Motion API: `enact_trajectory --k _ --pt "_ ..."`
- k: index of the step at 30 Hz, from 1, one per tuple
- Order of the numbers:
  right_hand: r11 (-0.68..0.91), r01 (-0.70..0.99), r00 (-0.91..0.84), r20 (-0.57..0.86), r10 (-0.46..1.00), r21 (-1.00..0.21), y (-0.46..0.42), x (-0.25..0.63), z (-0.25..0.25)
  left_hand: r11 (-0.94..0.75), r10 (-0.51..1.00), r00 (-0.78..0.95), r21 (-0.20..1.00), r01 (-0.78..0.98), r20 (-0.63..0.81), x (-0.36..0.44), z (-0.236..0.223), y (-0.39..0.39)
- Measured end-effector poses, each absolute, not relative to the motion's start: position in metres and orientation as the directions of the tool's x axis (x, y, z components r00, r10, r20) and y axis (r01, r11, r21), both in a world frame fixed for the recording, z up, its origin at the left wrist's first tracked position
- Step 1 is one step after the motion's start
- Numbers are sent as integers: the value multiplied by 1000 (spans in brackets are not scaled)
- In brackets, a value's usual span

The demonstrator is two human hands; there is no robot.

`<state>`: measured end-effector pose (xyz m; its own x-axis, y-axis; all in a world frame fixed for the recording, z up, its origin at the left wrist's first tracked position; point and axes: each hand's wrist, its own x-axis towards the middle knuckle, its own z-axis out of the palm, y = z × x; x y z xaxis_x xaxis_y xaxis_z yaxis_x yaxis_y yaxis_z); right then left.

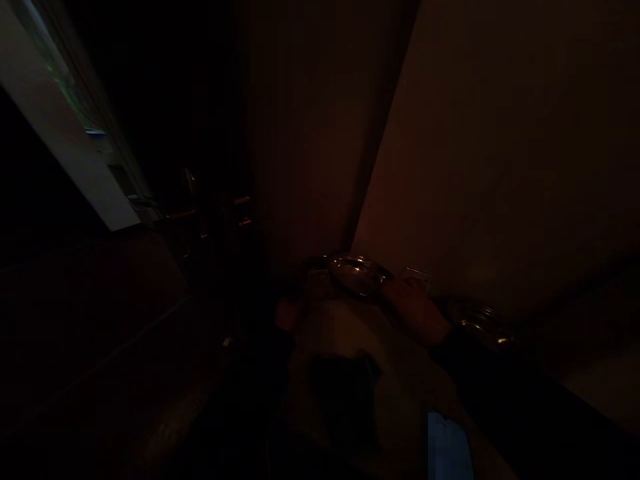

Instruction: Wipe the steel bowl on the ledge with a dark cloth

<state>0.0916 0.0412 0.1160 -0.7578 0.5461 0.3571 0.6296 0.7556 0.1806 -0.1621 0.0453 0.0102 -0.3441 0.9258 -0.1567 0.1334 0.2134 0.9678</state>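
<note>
The scene is very dark. My right hand, in a dark sleeve, reaches forward and touches the right edge of a shiny metal dish or lid by the wall. Its fingers seem curled at the rim, but the dark hides the grip. My left hand is a dim shape to the left of the dish, and its fingers cannot be made out. A pale surface lies under both hands.
Another shiny metal object sits to the right, behind my right arm. A pale slanted panel stands at the upper left, with dim metal fittings beside it. A bluish patch shows at the bottom.
</note>
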Motion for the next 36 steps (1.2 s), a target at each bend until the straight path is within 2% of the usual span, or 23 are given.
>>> enact_trajectory --k 3,6,10,12,15,17,19,21,25,28,30,32,34,36 --pt "748 609 -783 349 515 263 18 121 105 208 949 -267 968 138 -166 -143 26 34" --pt "720 621 -781 329 531 310 0 140 89 166 984 -88 975 146 -155 -114 41 21" --pt "692 655 -755 306 580 303 -14 159 64 -48 996 90 926 374 16 -92 43 -1" --pt "681 670 -742 290 604 295 -18 168 53 -82 993 117 854 514 25 -92 38 -15" --pt "683 674 -738 263 621 281 -22 175 38 -114 993 85 658 744 76 -99 30 -35" --pt "681 686 -728 252 638 257 -24 177 30 -47 999 28 559 828 43 -104 25 -47" --pt "669 709 -705 247 665 222 -26 176 25 74 997 -51 519 852 -58 -107 20 -56" --pt "663 728 -685 236 689 178 -27 176 22 152 986 -87 535 831 -146 -110 13 -61" --pt "683 730 -661 256 705 5 -35 175 32 153 978 -3 705 693 -209 -114 9 -67" --pt "637 729 -568 297 767 -251 -48 169 46 141 986 -6 833 535 -164 -114 20 -73" --pt "555 667 -506 244 827 -497 -57 160 52 136 990 -32 889 437 -136 -111 33 -79" --pt "421 546 -493 128 860 -725 -62 148 53 135 991 -55 914 383 -124 -104 46 -85" --pt "270 443 -480 28 877 -855 -61 135 49 120 992 -77 927 355 -99 -96 57 -91" --pt "160 385 -440 -28 898 -909 -55 127 47 88 995 -68 941 326 -70 -87 64 -97"
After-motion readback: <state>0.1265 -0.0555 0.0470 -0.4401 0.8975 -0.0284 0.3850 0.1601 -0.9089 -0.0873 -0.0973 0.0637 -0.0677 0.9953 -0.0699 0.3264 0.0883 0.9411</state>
